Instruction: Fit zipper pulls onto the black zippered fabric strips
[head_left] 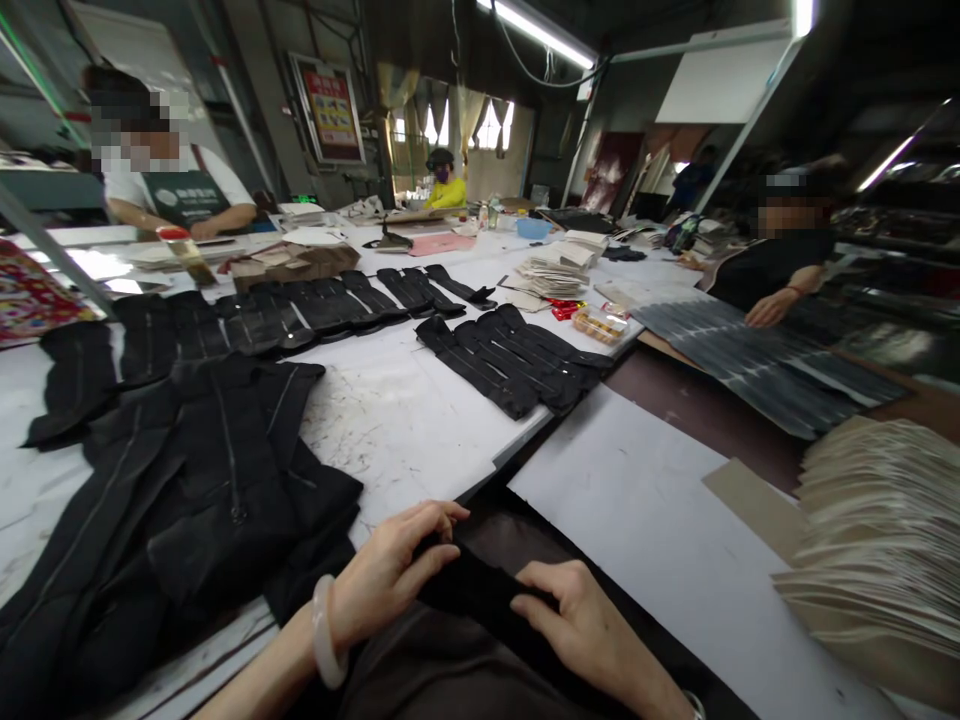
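Observation:
Between my two hands, close to my body, is a dark piece of fabric (487, 590). My left hand (409, 555), with a pale bangle (328, 632) on its wrist, pinches one end. The other end is gripped by my right hand (574, 610), thumb on top. Much of the fabric blends into the dark clothing below, so its full shape is hidden. Left of my hands lies a heap of black zippered fabric pieces (217, 470). A group of similar black pieces (510, 355) lies flat on the white table (405, 430) ahead.
A row of black zippered pieces (285, 310) runs along the table's left side. At right stand a fanned stack of card sheets (885, 540) and a white board (630, 500). A clear food box (600, 325) sits mid-table. Co-workers stand at left, far back and right.

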